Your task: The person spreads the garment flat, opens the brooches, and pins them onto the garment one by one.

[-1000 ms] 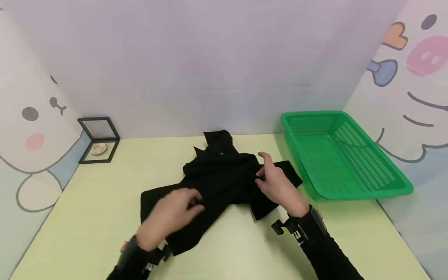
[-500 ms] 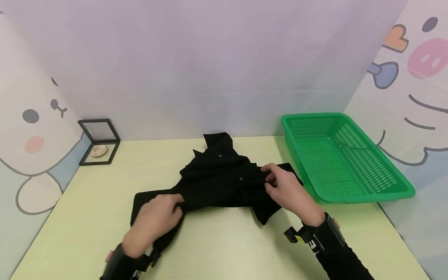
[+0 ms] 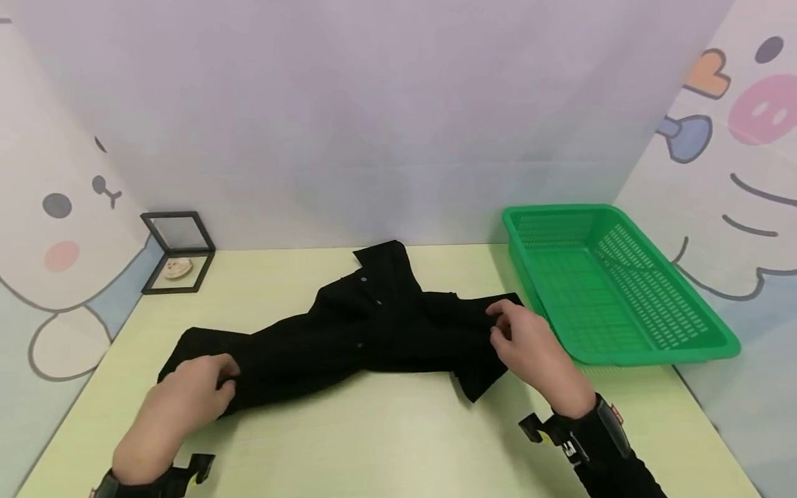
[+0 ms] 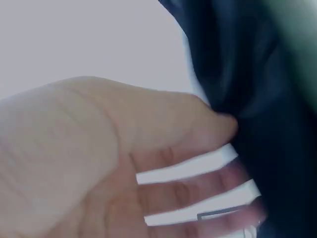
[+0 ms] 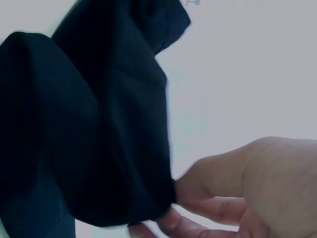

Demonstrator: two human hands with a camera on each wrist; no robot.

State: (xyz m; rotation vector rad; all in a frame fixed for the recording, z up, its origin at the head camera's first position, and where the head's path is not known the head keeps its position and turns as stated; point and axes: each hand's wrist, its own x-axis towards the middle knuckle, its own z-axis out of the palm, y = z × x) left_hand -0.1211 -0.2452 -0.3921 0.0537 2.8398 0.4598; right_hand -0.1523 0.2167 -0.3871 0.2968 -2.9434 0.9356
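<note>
A black collared shirt point(image 3: 386, 325) with small buttons stretches across the table, its collar toward the back wall. My left hand point(image 3: 187, 394) pinches the shirt's left end; in the left wrist view the thumb point(image 4: 198, 119) lies on the dark cloth point(image 4: 267, 129) and the fingertips go behind it. At the other end, my right hand point(image 3: 538, 349) pinches the edge of the right sleeve. The right wrist view has the thumb point(image 5: 208, 176) and fingers at the lower corner of the hanging black cloth point(image 5: 124, 148).
To the right stands a green plastic basket point(image 3: 629, 356) with perforated sides. A black-framed open case point(image 3: 177, 289) holding a small round pale item point(image 3: 178, 268) sits at the back left. Cartoon-printed walls enclose the pale yellow table point(image 3: 398, 443).
My left hand has moved left and toward me, drawing the shirt's left side out long and flatter. My right hand has shifted slightly right along the sleeve.
</note>
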